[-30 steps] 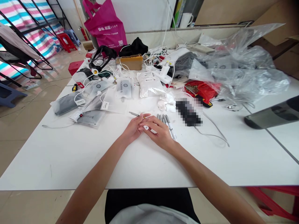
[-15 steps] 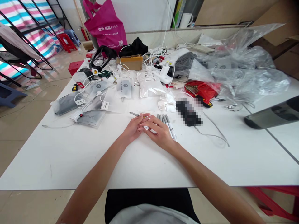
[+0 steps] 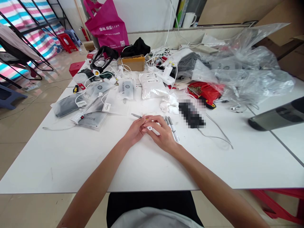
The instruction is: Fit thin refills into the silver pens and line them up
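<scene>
In the centre of the frame, the person's right hand [image 3: 163,134] curls its fingers around a white pen barrel [image 3: 149,128]; the left hand [image 3: 135,131] is cupped against it, fingers meeting, though what they pinch cannot be told; a grey pen tip [image 3: 136,115] shows just beyond the left hand; grey-and-white pens [image 3: 174,129] lie on the tabletop [image 3: 152,171], beside the right hand.
</scene>
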The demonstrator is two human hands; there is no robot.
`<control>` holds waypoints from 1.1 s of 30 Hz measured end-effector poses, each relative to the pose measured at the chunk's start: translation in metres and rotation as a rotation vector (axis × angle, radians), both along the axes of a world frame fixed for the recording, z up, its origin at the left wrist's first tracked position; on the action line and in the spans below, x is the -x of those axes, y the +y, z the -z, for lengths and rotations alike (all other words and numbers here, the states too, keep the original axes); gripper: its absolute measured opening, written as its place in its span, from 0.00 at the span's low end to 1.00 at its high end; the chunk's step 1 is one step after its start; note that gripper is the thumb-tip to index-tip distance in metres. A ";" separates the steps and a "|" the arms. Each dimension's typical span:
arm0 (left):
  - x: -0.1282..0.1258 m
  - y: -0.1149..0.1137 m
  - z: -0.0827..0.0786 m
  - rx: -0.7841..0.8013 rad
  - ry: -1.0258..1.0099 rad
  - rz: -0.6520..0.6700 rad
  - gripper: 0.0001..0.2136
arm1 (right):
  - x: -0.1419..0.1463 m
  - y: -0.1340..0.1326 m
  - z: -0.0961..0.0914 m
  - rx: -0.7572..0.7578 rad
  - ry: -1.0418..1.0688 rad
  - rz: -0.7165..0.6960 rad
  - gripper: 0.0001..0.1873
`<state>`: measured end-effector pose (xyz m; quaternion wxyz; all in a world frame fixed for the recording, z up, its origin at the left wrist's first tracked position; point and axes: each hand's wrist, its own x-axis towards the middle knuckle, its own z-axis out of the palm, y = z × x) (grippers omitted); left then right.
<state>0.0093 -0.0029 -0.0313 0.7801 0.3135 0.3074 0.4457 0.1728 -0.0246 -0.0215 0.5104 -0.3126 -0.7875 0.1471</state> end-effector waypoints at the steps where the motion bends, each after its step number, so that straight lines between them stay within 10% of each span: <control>1: 0.000 0.000 0.000 -0.010 0.015 -0.001 0.18 | -0.001 0.000 -0.001 0.014 -0.006 -0.001 0.08; 33: 0.000 0.001 0.001 0.033 -0.005 0.069 0.19 | -0.003 0.002 0.001 0.022 -0.072 -0.049 0.08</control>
